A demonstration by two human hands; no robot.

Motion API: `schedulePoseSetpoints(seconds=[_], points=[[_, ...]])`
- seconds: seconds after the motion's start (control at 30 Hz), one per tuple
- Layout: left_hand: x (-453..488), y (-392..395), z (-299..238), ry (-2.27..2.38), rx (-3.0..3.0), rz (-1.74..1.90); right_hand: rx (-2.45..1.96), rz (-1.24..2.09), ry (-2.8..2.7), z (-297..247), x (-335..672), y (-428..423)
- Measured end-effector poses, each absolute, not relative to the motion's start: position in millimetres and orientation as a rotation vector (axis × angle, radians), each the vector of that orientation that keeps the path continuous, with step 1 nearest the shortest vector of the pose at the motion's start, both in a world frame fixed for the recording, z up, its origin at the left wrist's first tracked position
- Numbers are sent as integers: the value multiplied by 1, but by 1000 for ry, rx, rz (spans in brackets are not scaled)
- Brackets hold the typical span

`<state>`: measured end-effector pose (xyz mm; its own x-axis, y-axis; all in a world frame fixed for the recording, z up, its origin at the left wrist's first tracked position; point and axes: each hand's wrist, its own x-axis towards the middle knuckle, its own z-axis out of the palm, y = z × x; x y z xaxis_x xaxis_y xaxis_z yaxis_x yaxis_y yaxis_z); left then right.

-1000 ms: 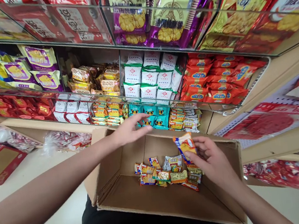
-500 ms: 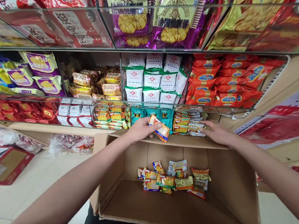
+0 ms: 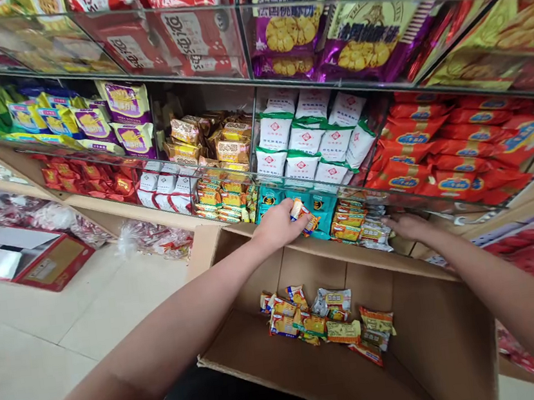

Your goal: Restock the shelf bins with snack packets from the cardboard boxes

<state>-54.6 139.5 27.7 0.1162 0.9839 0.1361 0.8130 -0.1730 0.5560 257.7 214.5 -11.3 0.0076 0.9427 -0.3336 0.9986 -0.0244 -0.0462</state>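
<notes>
My left hand [image 3: 280,225] is closed around a small orange-and-white snack packet [image 3: 307,218], above the far rim of the cardboard box and in front of teal packets [image 3: 322,205]. At the right end of the bottom row, my right hand [image 3: 409,226] reaches to the silver packets [image 3: 374,231]. Its fingertips are partly hidden, so I cannot tell whether they grip one. Yellow-orange packets [image 3: 346,221] are stacked just left of the silver ones. Below both arms stands the open cardboard box [image 3: 439,334], with several small snack packets [image 3: 311,323] lying loosely on its bottom.
Shelves behind clear panels [image 3: 213,80] hold white-and-green packets [image 3: 305,138], red packets [image 3: 408,140] and brown-yellow packets [image 3: 234,149]. Large biscuit bags [image 3: 290,12] fill the shelf above. A red-edged carton [image 3: 55,261] and plastic-wrapped bags [image 3: 155,239] are at lower left.
The view has shifted, so the shelves and box appear farther right. My left hand still holds the packet, now turned. My right hand has moved deeper beside the silver packets.
</notes>
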Motion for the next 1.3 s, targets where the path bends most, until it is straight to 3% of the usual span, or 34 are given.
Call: schedulePoseSetpoints(seconds=[0.17, 0.33, 0.4, 0.5, 0.57, 0.7, 0.77, 0.87, 0.93, 1.03, 1.13, 1.23, 1.3], points=[[-58, 135, 32, 1633, 2150, 864, 2046, -321, 2264, 9, 274, 151], [-47, 115, 40, 1199, 2078, 1366, 2316, -161, 2957, 41, 266, 57], [-30, 93, 43, 1059, 1801, 1394, 2604, -544, 3029, 47, 248, 24], [0, 51, 48, 839, 1384, 1187, 2929, -1499, 2817, 43, 212, -10], [15, 27, 49, 691, 1202, 1069, 2981, -1961, 2686, 37, 190, -22], [21, 7, 47, 615, 1116, 1071, 2951, -2369, 2421, 32, 169, -33], [16, 7, 45, 713, 1087, 1086, 3099, -2202, 2397, 33, 170, -37], [13, 5, 45, 788, 987, 1064, 3458, -1317, 2661, 33, 176, -39], [17, 0, 44, 751, 905, 1059, 3269, -627, 2976, 27, 173, -40], [29, -10, 39, 654, 737, 1072, 2700, -60, 3262, 11, 158, -41], [34, -15, 29, 649, 683, 1092, 2393, 55, 3354, -2, 144, -45], [28, -13, 20, 732, 699, 1087, 2224, -299, 3452, -7, 143, -49], [22, -11, 16, 763, 692, 1057, 2478, -507, 3374, -10, 149, -50]])
